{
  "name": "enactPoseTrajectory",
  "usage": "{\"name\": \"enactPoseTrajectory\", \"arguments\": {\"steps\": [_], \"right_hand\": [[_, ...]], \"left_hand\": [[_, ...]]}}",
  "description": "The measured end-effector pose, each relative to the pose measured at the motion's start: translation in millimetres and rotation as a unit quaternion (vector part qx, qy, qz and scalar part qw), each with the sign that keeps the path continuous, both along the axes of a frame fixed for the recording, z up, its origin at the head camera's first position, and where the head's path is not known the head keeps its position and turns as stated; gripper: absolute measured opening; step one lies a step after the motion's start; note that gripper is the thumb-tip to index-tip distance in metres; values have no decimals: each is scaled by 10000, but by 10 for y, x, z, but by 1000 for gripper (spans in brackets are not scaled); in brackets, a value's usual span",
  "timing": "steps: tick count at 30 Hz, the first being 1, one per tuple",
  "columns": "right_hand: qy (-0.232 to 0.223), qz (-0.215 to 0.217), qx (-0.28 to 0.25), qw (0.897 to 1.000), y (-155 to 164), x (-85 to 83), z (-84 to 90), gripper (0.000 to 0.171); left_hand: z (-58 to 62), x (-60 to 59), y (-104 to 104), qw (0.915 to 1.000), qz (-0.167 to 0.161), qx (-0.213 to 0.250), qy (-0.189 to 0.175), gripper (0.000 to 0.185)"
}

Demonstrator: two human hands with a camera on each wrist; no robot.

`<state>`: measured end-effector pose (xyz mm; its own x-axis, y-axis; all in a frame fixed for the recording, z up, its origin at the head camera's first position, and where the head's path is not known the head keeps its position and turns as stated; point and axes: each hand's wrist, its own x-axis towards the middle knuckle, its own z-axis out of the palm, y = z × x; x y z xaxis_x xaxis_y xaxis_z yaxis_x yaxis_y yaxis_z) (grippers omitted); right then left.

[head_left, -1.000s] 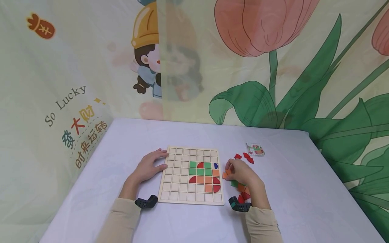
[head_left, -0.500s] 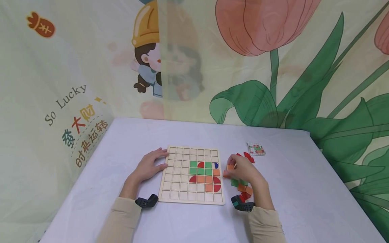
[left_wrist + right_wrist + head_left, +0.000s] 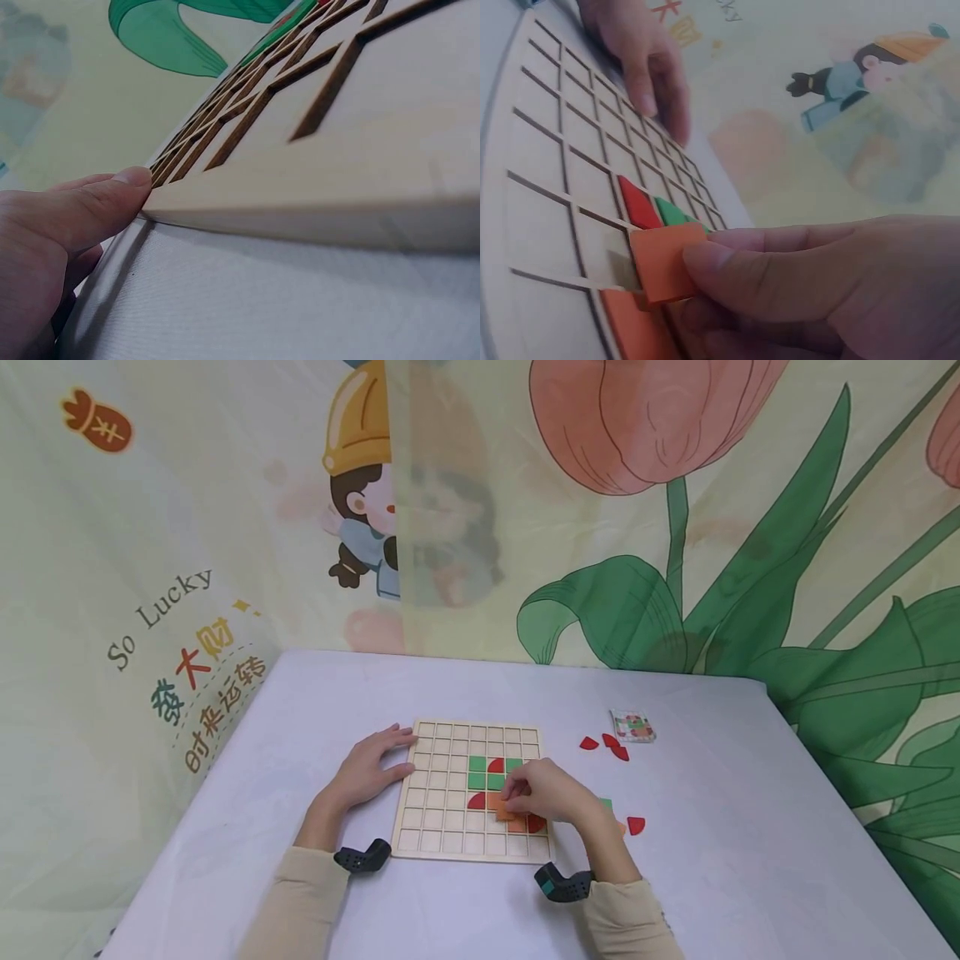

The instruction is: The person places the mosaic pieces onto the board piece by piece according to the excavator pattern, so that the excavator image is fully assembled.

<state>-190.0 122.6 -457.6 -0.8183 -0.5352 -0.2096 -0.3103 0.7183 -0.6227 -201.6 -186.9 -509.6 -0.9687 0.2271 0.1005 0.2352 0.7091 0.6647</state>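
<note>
Table (image 3: 315, 710) carries the wooden grid board (image 3: 438, 793), partly filled with coloured tiles. My left hand (image 3: 365, 774) lies flat, fingers straight, against the board's left edge to steady it. My right hand (image 3: 543, 793) pinches an orange square tile (image 3: 664, 262), tilted just above the board's lower rows.
</note>
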Motion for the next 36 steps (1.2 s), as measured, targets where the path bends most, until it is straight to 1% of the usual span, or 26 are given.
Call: {"name": "enactPoseTrajectory", "arguments": {"steps": [4,10,15,20,23,26,28,30,32,34,36], "right_hand": [[97,100,107,9998,-75,40,-33,8],[353,127,500,9980,-177,106,-48,10],[664,66,948,9933,-235,138,-40,14],[907,-1,1303,9873,-281,160,-32,20],[929,56,1333,9867,-287,149,-42,24],[773,136,1056,9913,-240,115,-59,23],[624,85,808,9947,-169,69,-72,19],[488,-209,565,9970,-69,10,-74,12],[508,-734,451,9950,67,-66,-70,6],[643,-1383,432,9874,236,-135,-60,13],[818,-2014,487,9749,445,-191,-68,24]], "left_hand": [[13,1,9,10000,6,24,-13,53],[1,-5,19,10000,64,11,-40,52],[-23,-16,12,9999,95,-118,4,52],[-11,-16,8,9999,95,-133,-13,52],[1,-13,7,9998,135,-138,-55,52],[5,-7,7,9996,188,-158,-105,51],[6,0,9,9995,216,-145,-154,51],[8,5,11,9995,209,-163,-150,51],[12,8,14,9996,194,-131,-167,51],[14,8,13,9997,164,-113,-149,51],[14,7,13,9998,127,-120,-120,51]]}}
